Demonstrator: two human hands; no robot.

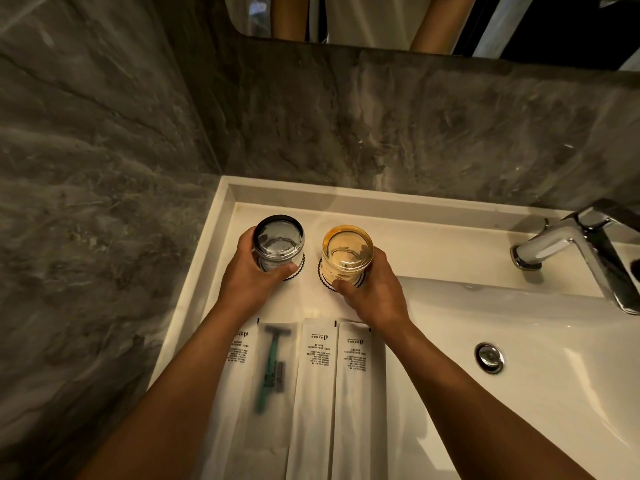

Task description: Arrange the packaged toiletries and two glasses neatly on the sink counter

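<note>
Two hands point(252, 271) point(372, 289) grip glasses point(278, 244) point(347, 252) (coasters point(294, 276) mostly hidden beneath).

glasses point(313, 251) side by side on counter point(311, 303) | packets point(311, 386) before | faucet point(568, 247) right

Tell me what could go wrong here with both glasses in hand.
The amber glass in the right hand sits near the basin edge; a slip could send it in. Both glasses rest on small coasters, so an off-centre set-down might tip them. The forearms cross the packets and could scatter them.
</note>
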